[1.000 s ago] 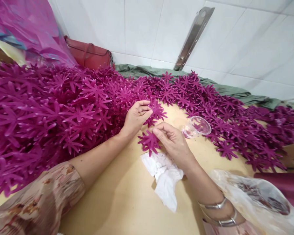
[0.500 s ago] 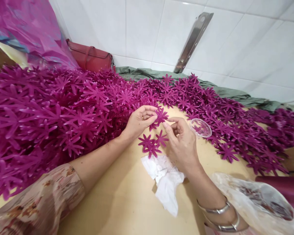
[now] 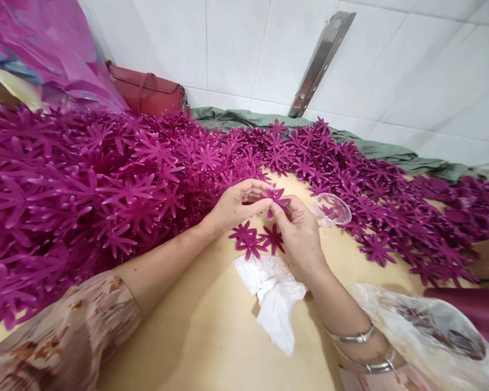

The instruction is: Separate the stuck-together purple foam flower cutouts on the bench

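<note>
Between my two hands is a magenta flower-shaped piece (image 3: 277, 199) with narrow petals, held above the table (image 3: 204, 326). My left hand (image 3: 244, 202) pinches its left side between thumb and fingers. My right hand (image 3: 299, 231) grips its lower right edge, thumb close to the left thumb. Just below the hands, several loose magenta flower pieces (image 3: 250, 241) lie on the table. A crumpled white tissue (image 3: 275, 309) is spread below those. To the right of my right hand sits a small clear round dish (image 3: 333, 209) with magenta bits visible in or through it.
A large heap of magenta flower pieces (image 3: 85, 190) covers the left, and another pile (image 3: 375, 206) runs along the right. Behind stand a red bag (image 3: 146, 93), green cloth (image 3: 236, 118) and a metal bracket (image 3: 321, 65) against the tiled wall. A clear plastic bag (image 3: 427, 336) lies lower right.
My hands have come closer together, the right hand moving left and now gripping the flower piece too. The held piece has tilted. One loose piece below has shifted slightly right and down.
</note>
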The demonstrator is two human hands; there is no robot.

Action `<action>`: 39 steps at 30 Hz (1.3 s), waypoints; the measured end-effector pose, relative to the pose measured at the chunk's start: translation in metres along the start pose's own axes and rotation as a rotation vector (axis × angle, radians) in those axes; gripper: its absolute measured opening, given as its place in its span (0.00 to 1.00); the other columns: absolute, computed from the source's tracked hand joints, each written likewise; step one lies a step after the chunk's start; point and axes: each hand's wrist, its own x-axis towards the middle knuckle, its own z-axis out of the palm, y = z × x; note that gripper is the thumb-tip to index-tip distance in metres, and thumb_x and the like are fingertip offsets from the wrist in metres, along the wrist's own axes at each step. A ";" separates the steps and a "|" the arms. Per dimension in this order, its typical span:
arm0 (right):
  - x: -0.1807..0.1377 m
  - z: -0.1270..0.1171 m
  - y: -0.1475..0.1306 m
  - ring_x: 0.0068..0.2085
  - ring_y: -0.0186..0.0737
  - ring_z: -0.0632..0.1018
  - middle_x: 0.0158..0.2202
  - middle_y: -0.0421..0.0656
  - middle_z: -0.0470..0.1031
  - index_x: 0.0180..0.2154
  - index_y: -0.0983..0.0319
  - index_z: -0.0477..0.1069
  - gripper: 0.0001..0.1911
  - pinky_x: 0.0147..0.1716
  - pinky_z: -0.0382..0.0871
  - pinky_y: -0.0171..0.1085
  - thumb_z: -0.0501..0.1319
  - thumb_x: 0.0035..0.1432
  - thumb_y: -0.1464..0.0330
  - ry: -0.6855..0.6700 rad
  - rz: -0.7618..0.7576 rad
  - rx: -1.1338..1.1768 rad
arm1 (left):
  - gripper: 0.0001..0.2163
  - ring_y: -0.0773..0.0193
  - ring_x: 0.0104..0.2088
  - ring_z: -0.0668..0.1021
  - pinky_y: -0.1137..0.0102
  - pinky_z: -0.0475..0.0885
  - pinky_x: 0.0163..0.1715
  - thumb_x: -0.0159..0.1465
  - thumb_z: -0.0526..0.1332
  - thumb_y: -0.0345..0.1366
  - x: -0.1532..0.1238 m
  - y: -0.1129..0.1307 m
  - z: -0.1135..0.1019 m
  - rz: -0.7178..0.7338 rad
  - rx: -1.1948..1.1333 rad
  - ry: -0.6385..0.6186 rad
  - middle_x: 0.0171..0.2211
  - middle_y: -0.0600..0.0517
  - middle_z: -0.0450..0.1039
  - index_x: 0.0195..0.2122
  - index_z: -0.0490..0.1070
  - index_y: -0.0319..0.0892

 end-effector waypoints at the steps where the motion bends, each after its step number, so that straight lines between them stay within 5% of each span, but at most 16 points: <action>1: 0.000 0.000 0.000 0.30 0.33 0.69 0.31 0.37 0.73 0.38 0.59 0.73 0.09 0.30 0.65 0.33 0.65 0.65 0.60 -0.014 -0.012 -0.015 | 0.14 0.67 0.37 0.81 0.71 0.76 0.43 0.62 0.70 0.34 0.000 0.000 0.000 -0.012 0.004 -0.005 0.40 0.48 0.80 0.47 0.75 0.37; 8: -0.002 -0.001 -0.005 0.28 0.33 0.67 0.28 0.35 0.68 0.35 0.59 0.69 0.10 0.28 0.62 0.33 0.61 0.69 0.61 -0.040 -0.067 -0.124 | 0.12 0.66 0.30 0.80 0.71 0.75 0.36 0.63 0.70 0.43 -0.001 0.002 0.000 -0.039 0.051 -0.059 0.31 0.51 0.79 0.37 0.76 0.38; 19: -0.003 0.001 -0.003 0.27 0.34 0.67 0.24 0.36 0.68 0.27 0.59 0.65 0.20 0.29 0.62 0.34 0.60 0.69 0.56 -0.054 -0.013 -0.182 | 0.14 0.66 0.28 0.79 0.71 0.75 0.32 0.64 0.68 0.46 -0.001 0.002 -0.001 -0.051 -0.018 -0.038 0.28 0.52 0.78 0.35 0.76 0.38; 30: 0.000 -0.002 0.005 0.33 0.38 0.74 0.30 0.40 0.74 0.30 0.59 0.69 0.23 0.34 0.68 0.35 0.54 0.71 0.50 -0.107 0.036 -0.101 | 0.16 0.65 0.25 0.79 0.68 0.76 0.32 0.61 0.72 0.46 -0.001 0.004 0.000 -0.087 -0.094 -0.136 0.24 0.54 0.77 0.39 0.75 0.39; 35: -0.001 0.000 0.004 0.35 0.38 0.73 0.35 0.39 0.73 0.41 0.57 0.68 0.13 0.38 0.70 0.37 0.58 0.70 0.54 0.002 -0.109 -0.225 | 0.12 0.67 0.33 0.80 0.71 0.75 0.39 0.58 0.74 0.40 0.000 0.003 -0.004 -0.056 -0.054 0.054 0.33 0.52 0.79 0.37 0.76 0.39; 39: 0.000 0.000 0.000 0.48 0.44 0.75 0.49 0.45 0.72 0.50 0.56 0.69 0.12 0.50 0.72 0.45 0.63 0.66 0.63 0.146 -0.384 -0.407 | 0.13 0.68 0.34 0.80 0.72 0.74 0.39 0.57 0.75 0.40 0.000 0.004 -0.005 -0.110 -0.110 0.079 0.34 0.53 0.80 0.37 0.76 0.39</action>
